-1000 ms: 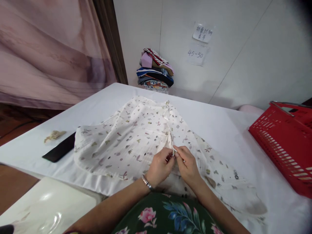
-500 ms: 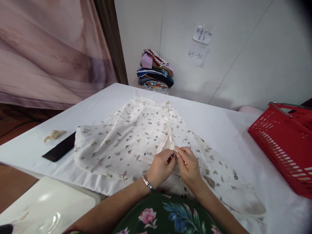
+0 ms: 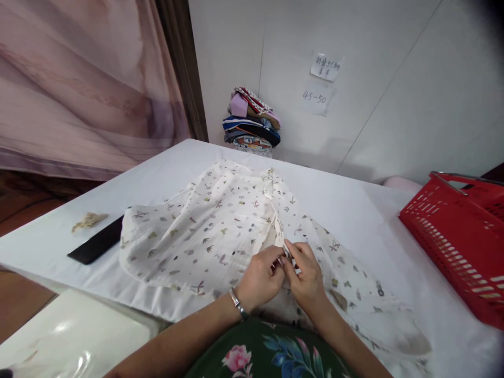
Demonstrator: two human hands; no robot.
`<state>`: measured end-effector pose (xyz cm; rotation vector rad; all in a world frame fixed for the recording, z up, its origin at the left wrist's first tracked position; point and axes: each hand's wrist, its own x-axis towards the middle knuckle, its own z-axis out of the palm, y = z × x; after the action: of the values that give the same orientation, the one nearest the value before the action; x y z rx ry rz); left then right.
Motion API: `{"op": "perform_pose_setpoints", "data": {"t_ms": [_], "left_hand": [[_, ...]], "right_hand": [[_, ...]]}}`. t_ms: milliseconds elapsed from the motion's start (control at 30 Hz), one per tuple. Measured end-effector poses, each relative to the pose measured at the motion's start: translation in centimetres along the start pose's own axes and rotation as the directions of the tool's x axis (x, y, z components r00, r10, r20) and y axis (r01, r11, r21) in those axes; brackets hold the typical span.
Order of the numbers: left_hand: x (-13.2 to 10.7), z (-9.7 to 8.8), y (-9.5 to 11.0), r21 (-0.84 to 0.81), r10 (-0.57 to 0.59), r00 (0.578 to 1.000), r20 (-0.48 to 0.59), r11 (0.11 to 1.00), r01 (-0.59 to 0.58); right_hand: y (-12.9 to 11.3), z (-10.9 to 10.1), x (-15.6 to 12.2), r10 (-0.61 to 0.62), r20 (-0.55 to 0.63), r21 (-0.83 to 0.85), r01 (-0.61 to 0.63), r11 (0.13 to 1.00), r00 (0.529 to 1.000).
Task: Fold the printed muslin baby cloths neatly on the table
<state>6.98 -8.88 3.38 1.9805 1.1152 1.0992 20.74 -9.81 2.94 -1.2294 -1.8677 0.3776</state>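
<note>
A cream printed shirt (image 3: 220,231) lies spread flat on a white table (image 3: 354,205), directly in front of the person. The left hand (image 3: 260,277) and the right hand (image 3: 305,275) meet at the shirt's near front edge, at 6 o'clock on the garment, each with fingertips pressed together pinching the placket. A red basket (image 3: 452,236) sits at 3 o'clock, a black flat object (image 3: 96,244) at 9 o'clock, and stacked folded clothes (image 3: 252,122) at 12 o'clock against the wall.
</note>
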Motion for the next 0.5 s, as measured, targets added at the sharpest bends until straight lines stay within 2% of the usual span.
{"op": "perform_pose_setpoints", "data": {"t_ms": [167, 267, 333, 400, 500], "left_hand": [[1.1, 0.1, 0.5, -0.089, 0.034, 0.998, 0.056, 0.996, -0.029], [2.2, 0.2, 0.3, -0.101, 0.082, 0.994, 0.067, 0.992, -0.075], [3.1, 0.2, -0.3, -0.074, 0.100, 0.993, 0.064, 0.993, -0.095], [4.2, 0.3, -1.1, -0.032, 0.113, 0.991, 0.073, 0.993, -0.111], [6.0, 0.4, -2.4, 0.036, 0.120, 0.990, 0.080, 0.992, -0.123]], "right_hand": [[1.0, -1.2, 0.7, -0.055, -0.046, -0.023, 0.054, 0.998, 0.997], [1.8, -3.1, 1.4, 0.024, -0.103, 0.030, -0.021, 0.999, 0.994], [2.3, -5.0, 1.9, 0.161, -0.184, 0.077, -0.149, 0.986, 0.970], [2.7, -7.5, 2.5, 0.284, -0.261, 0.118, -0.261, 0.958, 0.923], [3.0, -11.7, 3.6, 0.314, -0.367, 0.136, -0.284, 0.949, 0.876]]}}
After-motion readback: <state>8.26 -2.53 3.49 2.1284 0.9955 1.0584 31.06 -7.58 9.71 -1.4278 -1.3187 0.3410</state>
